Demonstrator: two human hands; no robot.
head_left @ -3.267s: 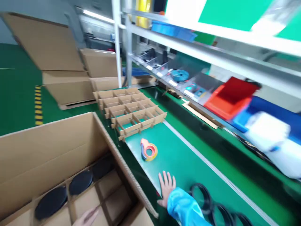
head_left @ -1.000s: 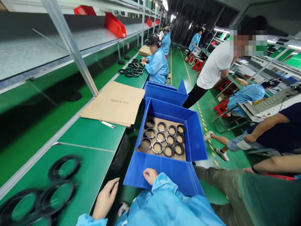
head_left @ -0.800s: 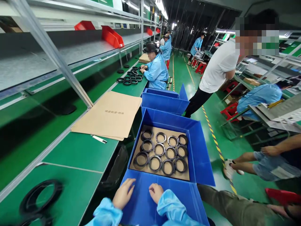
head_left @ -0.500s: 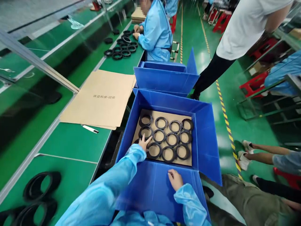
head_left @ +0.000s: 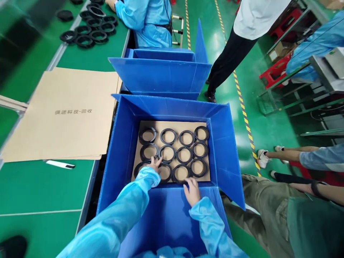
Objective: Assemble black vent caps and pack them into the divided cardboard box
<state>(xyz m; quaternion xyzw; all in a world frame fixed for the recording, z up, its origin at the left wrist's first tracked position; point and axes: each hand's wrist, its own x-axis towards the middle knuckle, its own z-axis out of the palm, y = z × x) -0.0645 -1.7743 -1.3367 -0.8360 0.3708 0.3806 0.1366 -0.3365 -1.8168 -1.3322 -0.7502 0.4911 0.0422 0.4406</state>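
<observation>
A blue corrugated plastic crate (head_left: pixel 223 143) stands open in front of me, its flaps spread. Black rubber-like rings (head_left: pixel 168 154) lie flat in rows on a brown cardboard sheet (head_left: pixel 172 124) inside it. My left hand (head_left: pixel 153 164) is spread over the front left rings, its fingertips between two of them. My right hand (head_left: pixel 192 191) rests its fingertips at the front edge of a ring (head_left: pixel 181 173). Neither hand visibly grips a ring. Blue sleeves cover both my forearms.
A second blue crate (head_left: pixel 161 70) stands just beyond. A large cardboard sheet (head_left: pixel 64 114) and a white-and-black strip (head_left: pixel 60 164) lie on the green bench at left. More rings (head_left: pixel 88 30) and a co-worker (head_left: pixel 142 25) are further along; people stand and sit at right.
The view has swung from the shelves and bench down into the crate. Both hands have moved forward from the crate's front wall to the front rings.
</observation>
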